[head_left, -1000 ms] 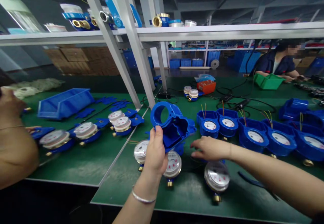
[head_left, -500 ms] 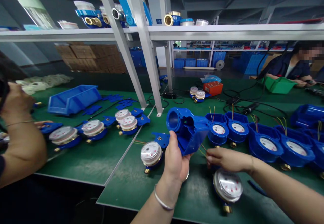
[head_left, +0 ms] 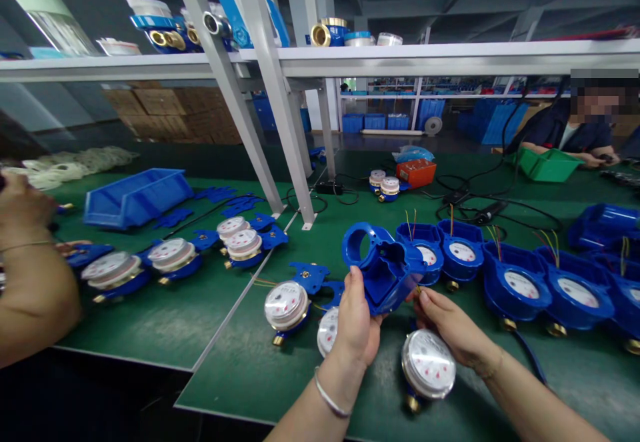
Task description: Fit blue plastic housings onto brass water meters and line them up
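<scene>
My left hand (head_left: pixel 356 325) grips an empty blue plastic water meter housing (head_left: pixel 393 282), tilted so its round opening and hollow inside show. At the housing's lower right, my right hand (head_left: pixel 450 325) pinches thin wires (head_left: pixel 418 289) between thumb and fingers. Just below that hand, a water meter (head_left: pixel 429 364) with a clear round cover and brass fitting lies on the green bench. Another meter (head_left: pixel 327 332) is partly hidden behind my left hand. Left of it sits a third meter (head_left: pixel 286 305), with a flat blue bracket (head_left: pixel 309 277) behind.
Several housed meters (head_left: pixel 520 285) with upright wires stand in a row on the right. More bare meters (head_left: pixel 173 255) and a blue bin (head_left: pixel 137 199) lie left of metal posts (head_left: pixel 280 95). A co-worker's arm (head_left: pixel 37 282) is at far left; another person sits behind a green bin (head_left: pixel 549 164).
The housing has tilted and shifted slightly right in my left hand. My right hand has turned and come close against its lower edge with the wires. The view has shifted slightly.
</scene>
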A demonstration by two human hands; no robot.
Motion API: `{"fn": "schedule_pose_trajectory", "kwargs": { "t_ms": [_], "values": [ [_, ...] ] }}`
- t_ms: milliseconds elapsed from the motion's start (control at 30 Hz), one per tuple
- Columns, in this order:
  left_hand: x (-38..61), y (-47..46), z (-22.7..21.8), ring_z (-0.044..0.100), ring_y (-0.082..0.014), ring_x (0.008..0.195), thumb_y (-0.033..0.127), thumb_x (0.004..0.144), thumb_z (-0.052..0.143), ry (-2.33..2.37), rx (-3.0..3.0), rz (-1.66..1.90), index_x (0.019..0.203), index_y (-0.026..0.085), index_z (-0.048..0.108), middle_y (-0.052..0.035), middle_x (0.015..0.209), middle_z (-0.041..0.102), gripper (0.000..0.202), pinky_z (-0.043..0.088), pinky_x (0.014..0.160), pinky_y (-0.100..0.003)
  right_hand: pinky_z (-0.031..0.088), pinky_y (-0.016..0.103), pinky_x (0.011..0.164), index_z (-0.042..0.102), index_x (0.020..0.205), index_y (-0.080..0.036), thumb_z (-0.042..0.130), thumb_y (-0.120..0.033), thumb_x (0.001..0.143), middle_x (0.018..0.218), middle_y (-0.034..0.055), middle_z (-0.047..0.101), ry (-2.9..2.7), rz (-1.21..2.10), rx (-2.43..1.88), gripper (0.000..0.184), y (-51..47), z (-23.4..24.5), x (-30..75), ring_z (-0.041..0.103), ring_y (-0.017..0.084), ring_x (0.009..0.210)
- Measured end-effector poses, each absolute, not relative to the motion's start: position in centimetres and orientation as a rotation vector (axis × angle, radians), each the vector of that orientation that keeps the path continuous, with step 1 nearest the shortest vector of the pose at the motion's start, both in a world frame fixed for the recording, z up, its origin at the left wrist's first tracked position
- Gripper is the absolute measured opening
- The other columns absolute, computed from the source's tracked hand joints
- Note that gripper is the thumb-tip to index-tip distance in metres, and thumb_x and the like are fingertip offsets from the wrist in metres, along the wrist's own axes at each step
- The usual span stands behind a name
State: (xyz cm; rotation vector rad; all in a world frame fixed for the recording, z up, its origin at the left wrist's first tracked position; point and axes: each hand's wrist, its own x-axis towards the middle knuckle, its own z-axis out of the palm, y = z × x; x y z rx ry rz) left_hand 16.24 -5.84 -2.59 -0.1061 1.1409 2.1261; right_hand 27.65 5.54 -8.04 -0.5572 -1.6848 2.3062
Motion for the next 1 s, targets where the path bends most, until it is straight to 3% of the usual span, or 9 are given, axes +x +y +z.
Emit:
{"fn": "schedule_pose_trajectory", "kwargs": {
  "t_ms": [133, 333, 500, 633, 733, 833, 1000],
  "values": [
    [16.5, -6.2, -2.0, 0.067, -0.0261, 0.079, 0.051, 0.086, 0.049, 1.071, -0.122, 2.038, 0.115, 0.016, 0.056, -0.0148, 0.103, 0.067, 0.046, 0.054, 0.065, -0.042, 0.029, 0.022, 0.053, 0.057, 0.096, -0.020, 0.052, -0.051, 0.087, 0.068, -0.0045, 0.035, -1.594, 2.360, -0.556, 0.033, 5.6, -8.2, 27.5, 0.030, 0.009, 0.057],
    [16.1, -7.2, -1.5, 0.067, -0.0256, 0.075, 0.050, 0.086, 0.048, 1.061, -0.084, 1.954, 0.106, 0.011, 0.061, -0.0163, 0.096, 0.069, 0.046, 0.055, 0.060, -0.038, 0.024, 0.022, 0.051, 0.052, 0.113, -0.020, 0.053, -0.048, 0.088, 0.063, -0.0052, 0.039, -1.570, 2.356, -0.516, 0.038, 5.5, -8.0, 27.7, 0.032, 0.009, 0.055],
    [16.0, -7.1, -1.7, 0.061, -0.0209, 0.105, 0.039, 0.086, 0.056, 1.182, 0.005, 2.130, 0.116, 0.028, 0.055, -0.0045, 0.119, 0.063, 0.033, 0.053, 0.079, -0.029, 0.022, 0.021, 0.049, 0.050, 0.102, -0.022, 0.053, -0.048, 0.088, 0.060, -0.0063, 0.042, -1.560, 2.340, -0.480, 0.030, 5.4, -7.9, 27.8, 0.030, 0.009, 0.051],
    [15.6, -7.3, -1.2, 0.053, -0.0164, 0.117, 0.032, 0.088, 0.053, 1.213, 0.150, 2.227, 0.124, 0.035, 0.048, 0.0026, 0.128, 0.057, 0.037, 0.048, 0.091, -0.027, 0.023, 0.020, 0.048, 0.048, 0.092, -0.022, 0.052, -0.050, 0.088, 0.059, -0.0057, 0.046, -1.516, 2.327, -0.498, 0.028, 5.2, -7.8, 28.0, 0.032, 0.009, 0.051],
    [14.1, -7.7, -0.3, 0.058, -0.0199, 0.110, 0.033, 0.086, 0.052, 1.257, 0.272, 2.098, 0.119, 0.025, 0.056, -0.0038, 0.119, 0.063, 0.034, 0.049, 0.090, -0.031, 0.026, 0.021, 0.049, 0.049, 0.088, -0.022, 0.055, -0.050, 0.086, 0.064, -0.0046, 0.049, -1.488, 2.332, -0.511, 0.029, 5.2, -7.7, 28.2, 0.034, 0.009, 0.052],
    [11.5, -8.0, 1.3, 0.066, -0.0262, 0.090, 0.033, 0.081, 0.059, 1.272, 0.378, 1.854, 0.097, 0.013, 0.069, -0.0140, 0.101, 0.070, 0.028, 0.052, 0.083, -0.037, 0.027, 0.021, 0.050, 0.055, 0.087, -0.020, 0.061, -0.050, 0.081, 0.067, -0.0034, 0.050, -1.528, 2.335, -0.515, 0.031, 5.3, -7.6, 28.1, 0.037, 0.009, 0.053],
    [8.2, -6.5, 4.6, 0.068, -0.0306, 0.068, 0.024, 0.068, 0.070, 1.286, 0.612, 1.374, 0.080, 0.010, 0.073, -0.0192, 0.081, 0.071, 0.019, 0.054, 0.071, -0.044, 0.033, 0.024, 0.053, 0.063, 0.075, -0.016, 0.070, -0.048, 0.074, 0.063, -0.0006, 0.054, -1.685, 2.287, -0.480, 0.032, 5.5, -6.9, 27.8, 0.043, 0.011, 0.056]
  ]
}}
